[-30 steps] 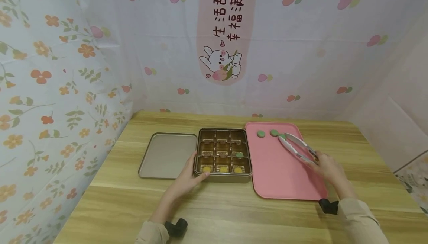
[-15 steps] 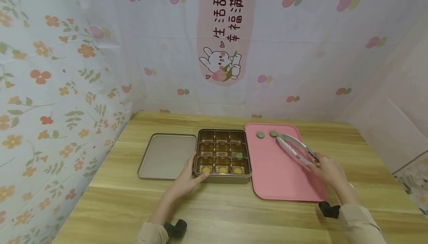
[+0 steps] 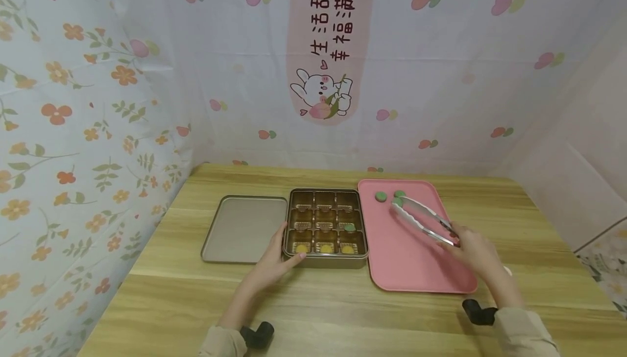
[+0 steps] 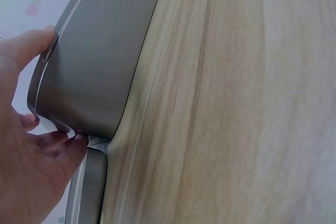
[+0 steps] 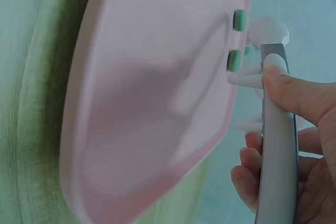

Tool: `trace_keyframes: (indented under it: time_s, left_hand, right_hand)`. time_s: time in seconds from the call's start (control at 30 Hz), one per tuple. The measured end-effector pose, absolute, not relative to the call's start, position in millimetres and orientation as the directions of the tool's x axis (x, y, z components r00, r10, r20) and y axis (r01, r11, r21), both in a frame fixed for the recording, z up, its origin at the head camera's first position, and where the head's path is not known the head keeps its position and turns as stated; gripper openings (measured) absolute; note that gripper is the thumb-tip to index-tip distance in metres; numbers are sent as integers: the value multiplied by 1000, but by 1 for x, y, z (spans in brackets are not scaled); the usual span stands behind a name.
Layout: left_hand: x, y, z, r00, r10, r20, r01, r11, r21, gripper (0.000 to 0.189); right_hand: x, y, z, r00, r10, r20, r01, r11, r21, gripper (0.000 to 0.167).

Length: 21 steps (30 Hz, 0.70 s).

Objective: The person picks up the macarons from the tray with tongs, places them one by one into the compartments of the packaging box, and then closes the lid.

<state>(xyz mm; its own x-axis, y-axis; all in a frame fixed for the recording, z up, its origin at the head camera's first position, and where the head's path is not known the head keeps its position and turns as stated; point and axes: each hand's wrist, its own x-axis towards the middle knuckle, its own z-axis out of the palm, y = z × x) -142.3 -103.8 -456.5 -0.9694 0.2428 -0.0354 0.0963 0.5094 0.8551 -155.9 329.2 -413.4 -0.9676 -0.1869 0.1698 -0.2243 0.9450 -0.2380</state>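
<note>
My left hand (image 3: 274, 259) grips the near left corner of a metal tin (image 3: 325, 260), thumb over the rim and fingers against the side, as the left wrist view (image 4: 31, 145) shows. Inside, a divided insert holds several round yellow pieces (image 3: 325, 248) in the near row and a green piece (image 3: 349, 227) in the middle row's right compartment. Metal tongs (image 3: 431, 232) are held in my right hand (image 3: 472, 248). Their tips lie around a round green piece (image 3: 398, 202) on the pink tray (image 3: 416, 262). Two more green pieces (image 3: 380, 196) lie close by.
A flat metal lid (image 3: 245, 229) lies left of the tin, near its side. The pink tray stands against the tin's right side. Behind the wooden table (image 3: 313, 313) hangs a printed cloth (image 3: 235, 74). Something white (image 3: 508, 271) shows partly behind the right wrist.
The tongs and my right hand have moved left across the tray, and the green piece at the tips has moved left with them. My left hand stays on the tin.
</note>
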Motion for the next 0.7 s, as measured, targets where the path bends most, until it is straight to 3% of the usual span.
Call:
trace_keyframes:
  time_s: [0.7]
  left_hand:
    - [-142, -104, -456, -971, 233, -46, 85, 524, 847, 96]
  right_hand:
    - [-151, 287, -387, -924, -292, 248, -351, 905, -242, 33]
